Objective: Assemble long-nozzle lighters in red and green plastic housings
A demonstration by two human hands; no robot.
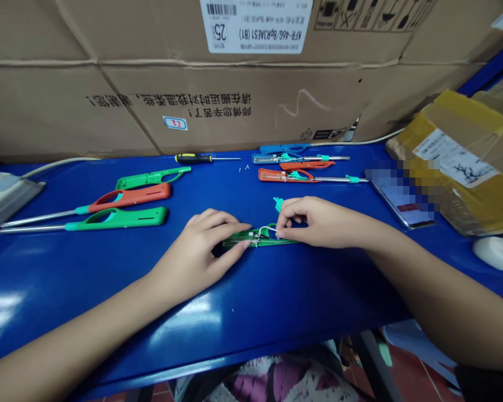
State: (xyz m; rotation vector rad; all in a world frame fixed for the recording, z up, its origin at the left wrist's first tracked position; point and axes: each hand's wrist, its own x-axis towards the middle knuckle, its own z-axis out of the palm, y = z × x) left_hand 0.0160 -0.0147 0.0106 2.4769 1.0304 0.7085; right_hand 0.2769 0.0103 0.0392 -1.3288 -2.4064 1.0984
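Note:
A green lighter body point(263, 237) lies opened on the blue table point(109, 279), with a thin white wire showing inside it. My left hand point(205, 245) presses its curled fingers onto the left end of the green shell. My right hand point(314, 220) pinches the small parts and wire at the shell's middle. A small teal piece point(278, 203) sticks up just above my right fingers.
Green and orange long-nosed lighters point(121, 209) lie at the left. More lighter parts in orange, blue and teal point(297, 167) and a screwdriver point(201, 158) lie at the back. Cardboard boxes point(235, 84) wall the rear. A phone point(402, 192), a yellow-taped parcel point(465, 162) and a white object point(498, 251) sit right.

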